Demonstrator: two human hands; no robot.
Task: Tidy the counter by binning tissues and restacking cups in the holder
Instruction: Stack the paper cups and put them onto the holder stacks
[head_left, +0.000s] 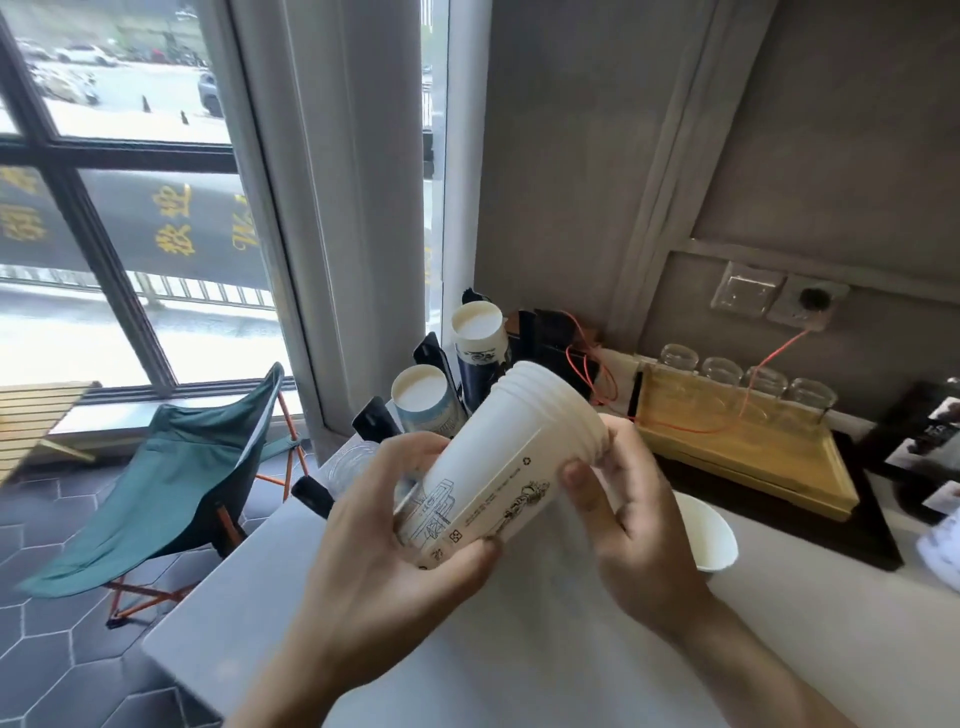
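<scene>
Left hand (395, 525) and right hand (631, 512) clasp the nested paper cup stack (498, 457) above the worktop (519, 649); light, probably crushable, best gripped mid-wall.

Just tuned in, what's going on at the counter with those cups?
A person holds a nested stack of paper cups in both hands above the white counter, left hand near the printed end, right hand at the ridged end. The black cup holder behind already has two cup stacks in it. One loose paper cup sits on the counter to the right. No tissues are visible.
</scene>
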